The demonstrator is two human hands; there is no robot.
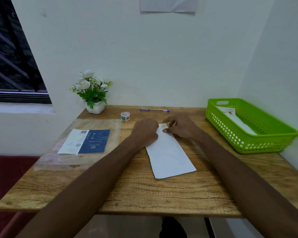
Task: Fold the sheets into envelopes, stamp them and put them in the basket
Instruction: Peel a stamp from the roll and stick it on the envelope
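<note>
A folded white paper envelope (169, 155) lies lengthwise in the middle of the wooden table (144, 191). My left hand (145, 133) rests as a loose fist on its far left edge. My right hand (179, 127) presses thumb and fingers on the envelope's far end, where a small sticker stamp (162, 126) shows. The green basket (248, 124) stands at the right, holding one stamped envelope (234, 117). A roll of sticker tape (125, 116) sits just beyond my left hand.
A clear plastic packet with a blue and white label (83, 141) lies at the left. A blue pen (154, 110) lies near the wall. A white pot of flowers (93, 93) stands at the back left corner. Walls close the back and right.
</note>
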